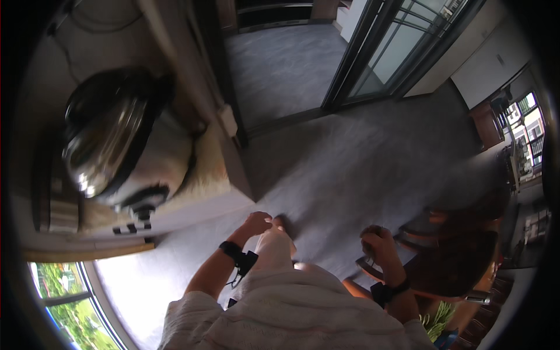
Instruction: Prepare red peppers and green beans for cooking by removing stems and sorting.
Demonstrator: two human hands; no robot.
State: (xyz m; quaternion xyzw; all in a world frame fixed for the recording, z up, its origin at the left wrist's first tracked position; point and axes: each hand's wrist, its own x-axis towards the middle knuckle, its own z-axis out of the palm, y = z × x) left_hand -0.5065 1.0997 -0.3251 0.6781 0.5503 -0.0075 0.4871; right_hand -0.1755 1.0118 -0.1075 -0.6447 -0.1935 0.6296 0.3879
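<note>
Low in the picture, my left hand (259, 223) hangs before my body, above the grey floor (350, 162) and near one foot. Its fingers look loosely curled, and nothing can be made out in them. To the right, my right hand (377, 245) is curled around a small dark object (368, 249) too blurred to name. That hand is beside the dark wooden chairs (459, 258). Each wrist bears a black strap with a small device.
A countertop (210, 170) on the left holds a large rounded appliance with a glossy dark lid (109, 135). A black-framed glass sliding door (380, 57) stands at the top beside an open doorway. Windows show at lower left and far right.
</note>
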